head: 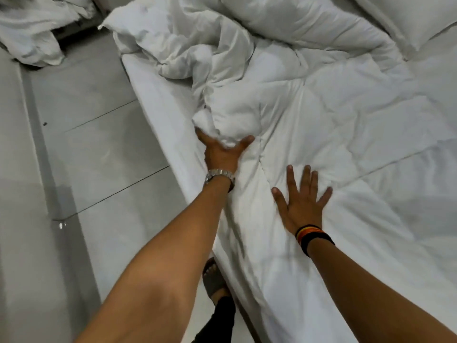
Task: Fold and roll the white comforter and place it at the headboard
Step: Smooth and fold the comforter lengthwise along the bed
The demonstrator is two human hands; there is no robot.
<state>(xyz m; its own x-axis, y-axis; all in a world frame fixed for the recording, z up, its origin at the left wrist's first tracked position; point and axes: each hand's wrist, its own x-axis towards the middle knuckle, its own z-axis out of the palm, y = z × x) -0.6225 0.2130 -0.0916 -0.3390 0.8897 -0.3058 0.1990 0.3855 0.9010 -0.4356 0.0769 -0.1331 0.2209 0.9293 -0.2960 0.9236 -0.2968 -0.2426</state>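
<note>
White comforter (333, 115) — grey floor tiles (99, 149)

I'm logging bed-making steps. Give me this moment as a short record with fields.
left hand: gripping a bunched fold of the white comforter near the bed's edge
right hand: flat, fingers spread, pressing the comforter
comforter: spread, rumpled, not rolled
pillows: at far end of the bed
wrists: watch left, striped band right

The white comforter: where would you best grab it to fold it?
Probably the bunched edge of the comforter by the mattress side, approached from the floor side. The left hand already clutches that thick gather; the right hand only presses flat fabric.
</note>
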